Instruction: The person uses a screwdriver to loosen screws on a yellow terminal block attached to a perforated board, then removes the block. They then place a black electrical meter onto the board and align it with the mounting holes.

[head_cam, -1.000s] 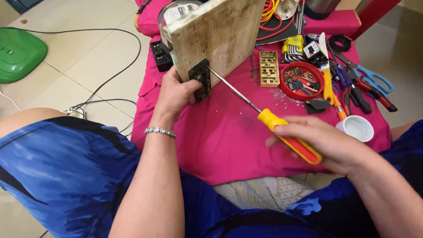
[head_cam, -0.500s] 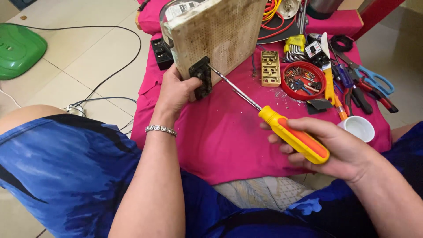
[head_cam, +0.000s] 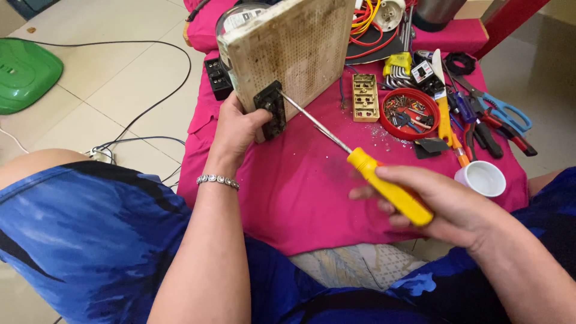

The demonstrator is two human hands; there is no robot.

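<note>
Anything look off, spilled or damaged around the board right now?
Yes: pale crumbs lie scattered on the pink cloth beside the red dish of screws. The perforated board is stained brown along its edges and propped tilted by the left hand, not flat.

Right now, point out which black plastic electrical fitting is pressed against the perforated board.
The black plastic fitting on the perforated wooden board's edge, under the left hand. The other black fitting lies behind on the pink cloth.
</note>
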